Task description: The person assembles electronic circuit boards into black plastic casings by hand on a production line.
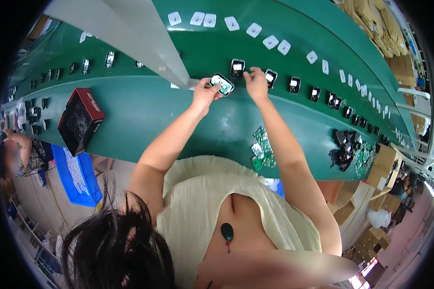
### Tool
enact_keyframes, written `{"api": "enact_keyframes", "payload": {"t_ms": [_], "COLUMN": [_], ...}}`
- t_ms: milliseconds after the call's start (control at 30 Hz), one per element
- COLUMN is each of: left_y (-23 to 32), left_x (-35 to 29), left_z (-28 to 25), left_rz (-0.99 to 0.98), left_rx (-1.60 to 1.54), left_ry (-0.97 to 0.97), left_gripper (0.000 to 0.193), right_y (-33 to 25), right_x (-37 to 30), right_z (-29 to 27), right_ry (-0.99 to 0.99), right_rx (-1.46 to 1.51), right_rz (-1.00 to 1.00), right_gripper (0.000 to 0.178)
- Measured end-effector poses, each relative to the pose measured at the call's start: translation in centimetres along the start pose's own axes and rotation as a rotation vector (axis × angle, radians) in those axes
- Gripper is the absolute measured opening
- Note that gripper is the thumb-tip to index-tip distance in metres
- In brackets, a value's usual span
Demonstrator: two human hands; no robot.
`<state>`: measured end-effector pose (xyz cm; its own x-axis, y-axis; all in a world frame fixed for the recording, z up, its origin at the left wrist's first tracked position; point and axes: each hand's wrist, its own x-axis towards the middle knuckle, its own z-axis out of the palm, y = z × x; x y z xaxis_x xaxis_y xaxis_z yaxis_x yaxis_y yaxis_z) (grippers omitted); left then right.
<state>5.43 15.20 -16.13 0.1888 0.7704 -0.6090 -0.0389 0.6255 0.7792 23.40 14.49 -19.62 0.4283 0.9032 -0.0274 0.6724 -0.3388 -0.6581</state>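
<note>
A small black housing with a green and white circuit board (pixel 220 85) is gripped in my left hand (pixel 205 94), whose thumb lies over the board. My right hand (pixel 257 86) holds nothing that I can see; its fingers are bent and a little apart. It hovers between a black housing with a white patch (pixel 237 69) and another black housing (pixel 271 77), close beside the latter. Whether the fingers touch that one I cannot tell. Several similar black housings (pixel 294 85) run in a line to the right along the green belt (pixel 202 53).
White plastic covers (pixel 232 23) line the belt's far side. A grey post (pixel 144 38) rises by my left hand. Circuit boards (pixel 261 147) lie near my right forearm, black parts (pixel 346 149) farther right. A red-and-black box (pixel 89 108) and a blue bin (pixel 74 176) stand left.
</note>
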Motion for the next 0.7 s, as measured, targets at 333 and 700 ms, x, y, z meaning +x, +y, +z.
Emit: {"api": "enact_keyframes", "payload": {"t_ms": [333, 700], "left_y": [-1.5, -1.8], "left_x": [7.4, -7.9], "left_z": [2.0, -1.6], "left_rz": [-0.214, -0.27], "left_rx": [-0.495, 0.038], "left_ry": [0.081, -0.459], "left_gripper": [0.039, 0.033], "right_y": [3.9, -4.0], "right_x": [2.1, -14.2], "right_z": [4.0, -7.9], "right_ry": [-0.103, -0.379], "right_rx": [0.038, 0.201], "right_rz": [0.046, -0.201], "right_gripper": [0.013, 0.029]}}
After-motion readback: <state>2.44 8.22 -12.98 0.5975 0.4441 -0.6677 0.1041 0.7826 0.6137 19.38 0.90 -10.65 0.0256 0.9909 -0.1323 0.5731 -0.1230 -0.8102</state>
